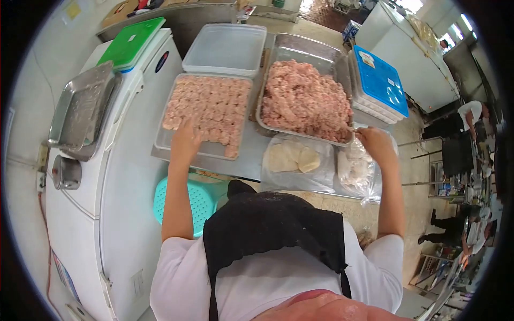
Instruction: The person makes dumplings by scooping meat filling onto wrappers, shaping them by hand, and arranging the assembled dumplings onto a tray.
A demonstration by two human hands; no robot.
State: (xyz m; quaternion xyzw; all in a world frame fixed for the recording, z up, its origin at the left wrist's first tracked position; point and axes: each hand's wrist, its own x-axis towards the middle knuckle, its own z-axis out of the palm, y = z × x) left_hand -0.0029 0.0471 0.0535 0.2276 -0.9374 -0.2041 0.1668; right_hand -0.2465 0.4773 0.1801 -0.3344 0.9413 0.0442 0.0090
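Note:
My left hand [186, 142] reaches over the near left part of a plastic tray [159, 140], fingers bent close together. Its fingertips are down at the rows of small meat dumplings [209, 101], and whatever they hold is hidden. At the right rim of a metal pan [278, 128], my right hand [376, 143] is closed in a pinch; I cannot make out what is in it. Pink ground meat [305, 96] is heaped in this pan. Pale round wrappers [292, 157] lie on plastic in front of it. Below my right hand sits a clear plastic bag [356, 174] with pale contents.
An empty clear container [225, 49] stands behind the tray. Stacked boxes with a blue lid [380, 77] flank the pan. At left, a white freezer [126, 176] carries metal trays [85, 109] and a green lid [131, 41]. A turquoise stool [184, 200] is below. Other people work far right.

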